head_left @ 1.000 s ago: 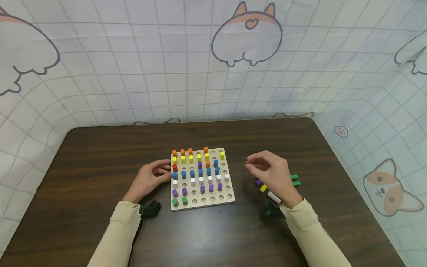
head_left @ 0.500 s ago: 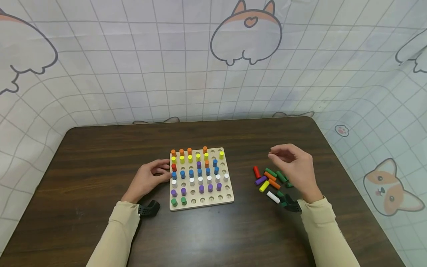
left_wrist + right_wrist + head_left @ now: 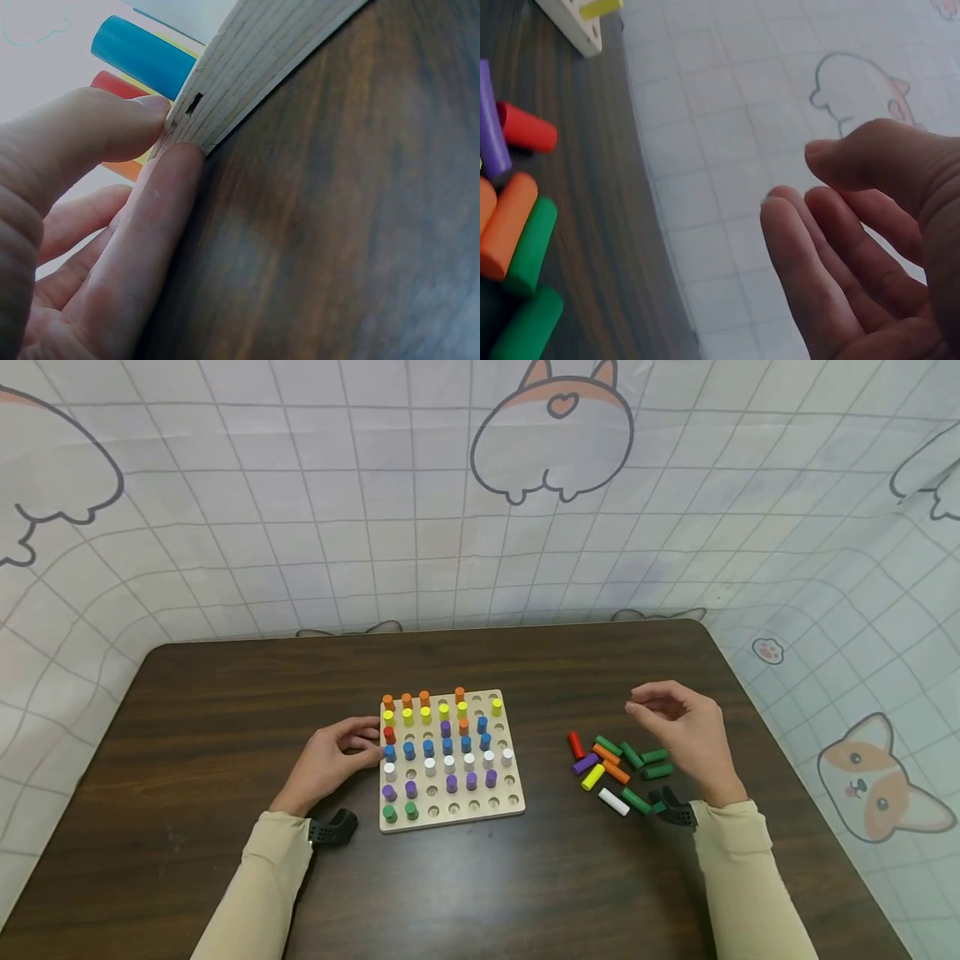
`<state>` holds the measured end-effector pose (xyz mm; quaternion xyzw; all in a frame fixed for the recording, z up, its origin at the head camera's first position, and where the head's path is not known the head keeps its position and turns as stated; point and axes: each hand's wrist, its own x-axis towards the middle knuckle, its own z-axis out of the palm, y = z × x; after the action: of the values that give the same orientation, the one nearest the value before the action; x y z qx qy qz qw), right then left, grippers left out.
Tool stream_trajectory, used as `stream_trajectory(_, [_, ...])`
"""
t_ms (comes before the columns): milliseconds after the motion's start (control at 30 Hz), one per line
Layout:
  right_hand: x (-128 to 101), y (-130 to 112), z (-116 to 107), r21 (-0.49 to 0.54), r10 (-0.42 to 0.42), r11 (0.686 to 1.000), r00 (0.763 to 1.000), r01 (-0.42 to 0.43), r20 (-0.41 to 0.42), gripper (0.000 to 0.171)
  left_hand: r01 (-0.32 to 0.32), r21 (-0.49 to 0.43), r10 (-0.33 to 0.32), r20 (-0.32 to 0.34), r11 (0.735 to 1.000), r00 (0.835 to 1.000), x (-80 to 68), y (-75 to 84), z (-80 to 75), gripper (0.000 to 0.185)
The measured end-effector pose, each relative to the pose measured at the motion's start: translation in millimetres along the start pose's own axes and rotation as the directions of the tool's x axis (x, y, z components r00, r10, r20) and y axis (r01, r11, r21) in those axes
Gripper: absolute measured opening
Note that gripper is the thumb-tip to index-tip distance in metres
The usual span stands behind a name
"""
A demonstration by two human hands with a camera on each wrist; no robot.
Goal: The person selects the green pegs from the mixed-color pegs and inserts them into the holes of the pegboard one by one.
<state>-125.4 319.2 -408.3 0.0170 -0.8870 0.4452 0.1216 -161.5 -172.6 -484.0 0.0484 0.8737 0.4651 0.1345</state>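
Observation:
In the head view, a pale wooden pegboard (image 3: 453, 817) bears rows of coloured pegs and some bare holes. My left hand (image 3: 327, 764) grips its left edge; in the left wrist view the thumb (image 3: 139, 120) lies at the top edge and a finger against the layered side, beside a blue peg (image 3: 142, 54). Right of the board, my right hand (image 3: 686, 735) hangs above the far side of a loose peg pile, thumb and fingertips apart with nothing between them. A red peg (image 3: 576, 745), orange peg (image 3: 617, 772), white peg (image 3: 614, 802) and several green pegs (image 3: 657, 771) lie there.
Everything stands on a dark wooden table (image 3: 225, 710), its far edge against a white gridded cloth (image 3: 315, 527) with cartoon dogs. A purple peg (image 3: 586, 763) and a yellow peg (image 3: 593, 777) also lie in the pile. Each wrist wears a black strap (image 3: 333, 828).
My right hand has drawn back to the right, from between the board and the pile, uncovering the loose pegs. The left hand stays at the board's edge.

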Motion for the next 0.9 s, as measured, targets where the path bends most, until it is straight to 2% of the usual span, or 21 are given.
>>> stream_trajectory(233, [-0.9, 18.2, -4.4, -0.096, 0.07, 0.994, 0.988, -0.057, 0.141, 0.031, 0.003, -0.007, -0.003, 0.008, 1.0, 1.0, -1.0, -1.0, 1.0, 0.062])
stream_trajectory(500, [1.9, 32.1, -11.0, -0.155, 0.139, 0.984, 0.937, -0.093, 0.322, 0.034, -0.002, -0.013, 0.002, 0.005, 1.0, 1.0, -0.6, -1.0, -1.4, 0.062])
stream_trajectory(767, [5.0, 47.9, -12.8, -0.167, 0.186, 0.978, 0.884, -0.125, 0.429, 0.039, 0.001, -0.015, 0.0, 0.002, 1.0, 1.0, -0.6, -0.9, -2.0, 0.062])
stream_trajectory(900, [6.2, 53.5, -13.2, -0.181, 0.188, 0.977, 0.87, -0.116, 0.455, 0.042, -0.002, -0.019, 0.002, 0.002, 1.0, 1.0, -0.3, -0.6, -1.8, 0.061])
